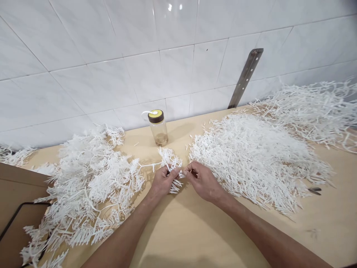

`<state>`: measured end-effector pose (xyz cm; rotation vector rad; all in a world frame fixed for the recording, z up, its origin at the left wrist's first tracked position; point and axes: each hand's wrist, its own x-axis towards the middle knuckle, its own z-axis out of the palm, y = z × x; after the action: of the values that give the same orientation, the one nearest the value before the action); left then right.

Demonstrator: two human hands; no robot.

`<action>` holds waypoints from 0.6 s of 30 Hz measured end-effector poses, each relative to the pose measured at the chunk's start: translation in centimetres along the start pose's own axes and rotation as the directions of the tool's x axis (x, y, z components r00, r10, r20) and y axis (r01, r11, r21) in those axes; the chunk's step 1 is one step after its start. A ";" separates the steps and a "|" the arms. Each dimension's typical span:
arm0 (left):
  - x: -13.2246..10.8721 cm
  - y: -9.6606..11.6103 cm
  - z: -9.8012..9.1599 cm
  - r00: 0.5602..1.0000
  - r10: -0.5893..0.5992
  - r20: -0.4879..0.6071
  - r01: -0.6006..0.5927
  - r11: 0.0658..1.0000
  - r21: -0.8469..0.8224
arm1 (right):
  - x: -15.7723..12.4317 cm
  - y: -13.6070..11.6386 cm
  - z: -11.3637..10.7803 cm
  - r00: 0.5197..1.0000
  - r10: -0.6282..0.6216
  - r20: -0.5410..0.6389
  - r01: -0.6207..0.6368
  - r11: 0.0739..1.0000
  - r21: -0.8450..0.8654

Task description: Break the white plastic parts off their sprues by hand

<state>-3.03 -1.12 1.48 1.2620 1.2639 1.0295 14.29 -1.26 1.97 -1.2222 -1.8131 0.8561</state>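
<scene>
My left hand is closed on a white branched plastic sprig, thumb on top, with bristly tips showing above and below the fingers. A thin white stem links the sprig toward the white pile on the left. Close beside the sprig's right edge, my right hand is closed in a pinch of thumb and forefinger. What sits in that pinch is too small to make out. Just right of this hand lies a large heap of white plastic sprigs.
A clear bottle with a yellow and black lid stands behind my hands near the tiled wall. A metal bracket leans up the wall. More white strands lie far right. A cardboard box is at left, dark-tipped tool at right.
</scene>
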 end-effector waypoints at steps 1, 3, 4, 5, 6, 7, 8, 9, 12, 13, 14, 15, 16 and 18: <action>-0.1 0.2 0.0 1.000 -0.019 0.019 0.019 1.000 -0.017 | 0.0 0.1 0.0 1.000 0.025 -0.005 -0.025 1.000 0.008; -0.2 0.6 -0.1 0.998 -0.039 0.039 0.040 0.999 -0.027 | 0.0 0.2 0.0 0.999 0.047 -0.002 -0.047 0.998 0.029; -0.2 0.7 -0.1 0.998 -0.047 0.039 0.048 0.998 -0.033 | 0.0 0.2 0.0 0.999 0.054 0.005 -0.054 0.998 0.037; -0.2 0.8 -0.1 0.998 -0.058 0.036 0.059 0.997 -0.044 | 0.0 0.1 -0.1 0.998 0.063 0.013 -0.064 0.997 0.042; -0.2 0.8 -0.1 0.997 -0.069 0.034 0.071 0.996 -0.062 | 0.0 -0.1 -0.1 0.997 0.076 0.024 -0.077 0.996 0.044; -0.2 0.8 -0.1 0.996 -0.082 0.040 0.085 0.992 -0.089 | 0.0 -0.2 -0.1 0.996 0.087 0.035 -0.089 0.995 0.047; -0.2 0.8 0.0 0.994 -0.093 0.053 0.099 0.988 -0.120 | 0.0 -0.3 -0.1 0.994 0.094 0.046 -0.097 0.994 0.051; -0.3 0.7 0.0 0.993 -0.101 0.067 0.110 0.983 -0.148 | -0.1 -0.5 -0.1 0.995 0.093 0.047 -0.095 0.994 0.050; -0.3 0.8 0.0 0.990 -0.117 0.079 0.129 0.978 -0.166 | -0.3 -0.6 0.1 0.999 0.009 -0.039 -0.010 1.000 -0.017; -0.3 0.8 0.0 0.991 -0.120 0.063 0.128 0.980 -0.149 | -0.4 -0.7 0.2 0.995 -0.046 -0.087 0.041 0.998 -0.056; -0.3 0.8 0.0 0.992 -0.119 0.040 0.123 0.985 -0.124 | -0.5 -0.7 0.3 0.985 -0.109 -0.131 0.097 0.991 -0.095; -0.3 0.8 0.0 0.993 -0.115 0.015 0.116 0.989 -0.096 | -0.6 -0.8 0.3 0.972 -0.170 -0.160 0.151 0.980 -0.128; -0.3 0.8 0.1 0.994 -0.109 -0.010 0.108 0.992 -0.072 | -0.7 -0.8 0.4 0.959 -0.223 -0.175 0.198 0.968 -0.152; -0.3 0.8 0.1 0.994 -0.097 -0.054 0.094 0.995 -0.045 | -0.8 -0.9 0.5 0.939 -0.292 -0.179 0.258 0.947 -0.190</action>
<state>-2.84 -1.37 2.26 1.1362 1.3258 1.0242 13.67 -2.38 2.33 -1.0773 -1.8557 0.4126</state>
